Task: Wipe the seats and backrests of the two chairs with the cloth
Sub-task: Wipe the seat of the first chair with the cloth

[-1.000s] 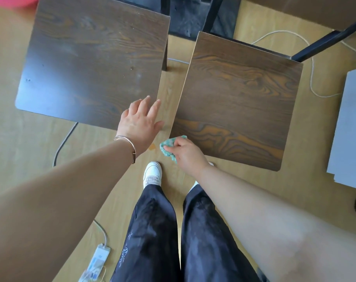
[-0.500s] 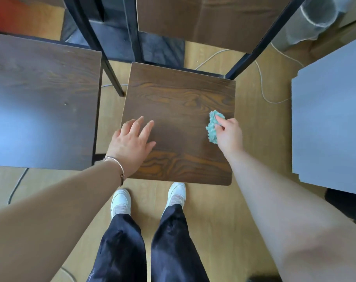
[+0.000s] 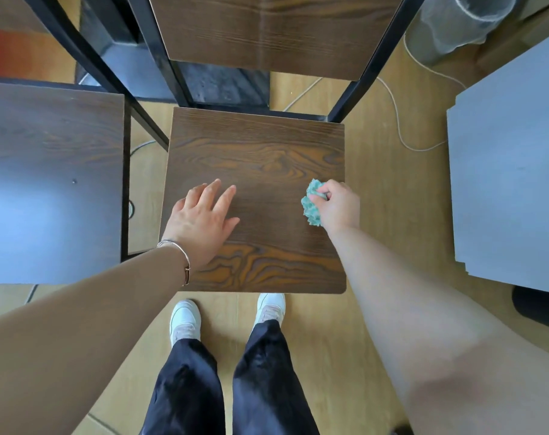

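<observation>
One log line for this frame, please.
right hand grips cloth on chair seat | left hand rests open on seat | backrest untouched

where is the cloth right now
In the head view, the cloth is bunched in the right hand, at the right edge of the centre chair seat.

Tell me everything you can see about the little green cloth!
The cloth is a small, blue-green, fluffy-looking rag, scrunched into a bumpy wad. The right hand grips it with curled fingers, so part of it is hidden. It sits over the right side of the brown, wood-patterned chair seat, near the edge, and seems to press down on it.
</observation>
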`<state>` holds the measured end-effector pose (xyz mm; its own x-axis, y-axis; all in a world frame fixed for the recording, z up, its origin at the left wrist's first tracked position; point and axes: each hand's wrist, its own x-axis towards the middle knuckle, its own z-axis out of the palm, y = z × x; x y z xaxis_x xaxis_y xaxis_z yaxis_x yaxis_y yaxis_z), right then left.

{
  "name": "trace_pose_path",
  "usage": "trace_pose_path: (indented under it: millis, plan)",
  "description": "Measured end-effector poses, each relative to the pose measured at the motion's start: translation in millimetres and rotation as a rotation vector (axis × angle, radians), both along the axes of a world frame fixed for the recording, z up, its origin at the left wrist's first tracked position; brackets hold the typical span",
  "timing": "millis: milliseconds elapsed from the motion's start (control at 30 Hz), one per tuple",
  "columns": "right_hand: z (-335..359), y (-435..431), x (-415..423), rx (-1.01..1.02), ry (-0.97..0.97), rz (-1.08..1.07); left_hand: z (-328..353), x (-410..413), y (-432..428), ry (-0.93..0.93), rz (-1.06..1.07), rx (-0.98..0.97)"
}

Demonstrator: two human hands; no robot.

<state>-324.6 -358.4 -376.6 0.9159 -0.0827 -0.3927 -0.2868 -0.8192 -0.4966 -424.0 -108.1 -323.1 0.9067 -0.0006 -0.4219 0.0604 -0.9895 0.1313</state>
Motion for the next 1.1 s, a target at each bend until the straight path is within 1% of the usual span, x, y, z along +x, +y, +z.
trace_pose_path:
  millis: [167, 267, 600, 733, 867, 967, 1100]
  plan:
    - [-1.8, 28.3, -40.0, -0.028, -0.016, 0.131, 1.4, -19.0, 21.7, 0.011, 0.024, 0.01]
    - [-1.8, 50.2, -66.1, -0.023, 0.006, 0.162, 3.0, -36.8, 39.0, 0.018, 0.051, 0.007]
    - [0.8, 138.1, -162.1, 0.092, 0.048, 0.319, 6.9, -110.9, 98.1, 0.027, 0.084, 0.009]
    - [-3.6, 168.5, -197.5, 0.111, 0.043, 0.406, 3.7, -126.2, 110.3, 0.027, 0.102, 0.009]
    - [-4.5, 177.8, -215.0, 0.154, 0.041, 0.466, 1.2, -131.2, 112.9, 0.023, 0.11, -0.005]
    - [1.7, 161.2, -213.2, 0.211, 0.025, 0.414, 2.5, -126.9, 107.7, 0.015, 0.093, -0.001]
    - [16.0, 99.7, -188.8, 0.216, 0.001, 0.198, 2.9, -112.0, 87.0, -0.007, 0.046, -0.006]
